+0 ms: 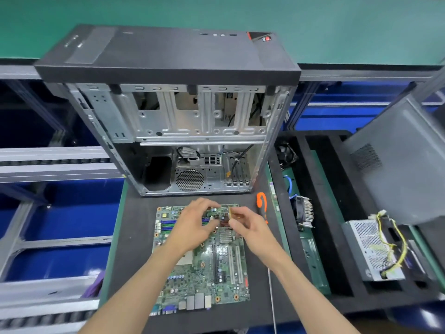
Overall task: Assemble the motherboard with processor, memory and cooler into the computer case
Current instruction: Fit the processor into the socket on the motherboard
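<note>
From the head camera, a black foam mat [134, 237] covers the workstation, edged in green, with a green-topped bench [337, 25] running across the back and blue bins [60, 259] under aluminium rails on the left. The open computer case [168, 112] lies on the mat with its bare metal interior facing up and its dark front panel at the far end. Just in front of it the motherboard [204, 268] lies flat on the mat, connectors toward the person. An orange-handled screwdriver [263, 206] rests beside the board's right edge. To the right, a slotted foam tray [320, 213] holds a finned cooler [304, 212], a power supply [372, 249] with yellow wires, and a grey side panel [404, 160] leaning upright.

The far slots of the tray are dark and their contents are hard to make out; the socket area of the board is covered by the hands.

The left hand [195, 225] rests on the board's upper middle, fingers curled down onto it; whether it grips anything I cannot tell. The right hand [248, 225] pinches a small processor [234, 213] between thumb and fingertips, holding it just above the board's far part, edge-on and blurred.
</note>
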